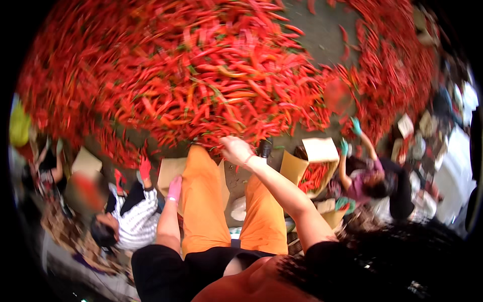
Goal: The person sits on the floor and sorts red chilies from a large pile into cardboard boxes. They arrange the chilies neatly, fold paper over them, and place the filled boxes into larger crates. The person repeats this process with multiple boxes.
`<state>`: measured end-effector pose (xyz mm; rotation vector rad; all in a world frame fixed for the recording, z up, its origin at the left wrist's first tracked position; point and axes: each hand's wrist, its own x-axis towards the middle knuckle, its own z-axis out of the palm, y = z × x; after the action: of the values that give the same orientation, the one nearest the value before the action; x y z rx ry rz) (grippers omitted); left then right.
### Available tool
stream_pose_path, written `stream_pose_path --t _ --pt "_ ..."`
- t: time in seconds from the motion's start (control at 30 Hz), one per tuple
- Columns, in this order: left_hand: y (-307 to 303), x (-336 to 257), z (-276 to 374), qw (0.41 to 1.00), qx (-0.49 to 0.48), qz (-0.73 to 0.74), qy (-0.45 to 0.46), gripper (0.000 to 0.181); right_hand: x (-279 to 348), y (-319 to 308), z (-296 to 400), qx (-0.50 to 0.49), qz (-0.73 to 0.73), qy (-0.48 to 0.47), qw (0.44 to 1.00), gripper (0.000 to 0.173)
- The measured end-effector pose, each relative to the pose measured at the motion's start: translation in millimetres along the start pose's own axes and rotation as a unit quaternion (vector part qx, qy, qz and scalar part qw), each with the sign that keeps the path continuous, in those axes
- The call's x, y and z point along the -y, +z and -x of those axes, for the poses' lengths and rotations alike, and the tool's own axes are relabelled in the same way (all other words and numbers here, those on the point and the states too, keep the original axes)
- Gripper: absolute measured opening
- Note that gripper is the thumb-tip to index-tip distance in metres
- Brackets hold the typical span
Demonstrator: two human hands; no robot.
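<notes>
A broad heap of red chili peppers (234,83) with green stems covers the ground before me. My right hand (236,150), bare with a thin band at the wrist, reaches to the near edge of the heap; it is blurred, and I cannot tell whether its fingers hold a pepper. My left hand (175,188), in a pink glove, is beside my left knee at an open cardboard box (170,170). Its fingers are partly hidden, so its grip is unclear. That box stands partly behind my orange-trousered left leg.
Right of my legs stands an open cardboard box (320,151) holding red peppers. A co-worker in red gloves (145,167) sits at left, another in green gloves (355,126) at right. Another box (86,162) stands farther left.
</notes>
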<state>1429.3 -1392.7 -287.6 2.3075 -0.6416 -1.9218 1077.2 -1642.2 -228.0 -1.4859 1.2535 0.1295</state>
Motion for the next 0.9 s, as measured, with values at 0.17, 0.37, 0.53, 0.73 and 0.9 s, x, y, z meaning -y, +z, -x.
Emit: stream_pose_path --t 0.17,0.37,0.53,0.73,0.9 --pt "20 53 3 0.995 -0.041 0.087 0.003 0.036 -12 21 -19 0.026 0.07 -0.054 0.996 0.032" --pt "37 81 -33 0.919 -0.093 0.369 -0.107 0.031 26 38 -74 0.089 0.132 -0.102 0.982 0.033" --pt "30 110 -87 0.875 -0.087 0.47 -0.079 0.034 68 91 -132 0.163 0.145 -0.123 0.968 0.029" --pt "19 102 -132 0.86 -0.133 0.488 -0.068 0.032 103 154 -206 0.204 0.254 -0.238 0.915 0.028" --pt "37 125 -219 0.853 -0.14 0.496 -0.084 0.036 126 106 -316 0.091 0.208 -0.211 0.951 0.037"
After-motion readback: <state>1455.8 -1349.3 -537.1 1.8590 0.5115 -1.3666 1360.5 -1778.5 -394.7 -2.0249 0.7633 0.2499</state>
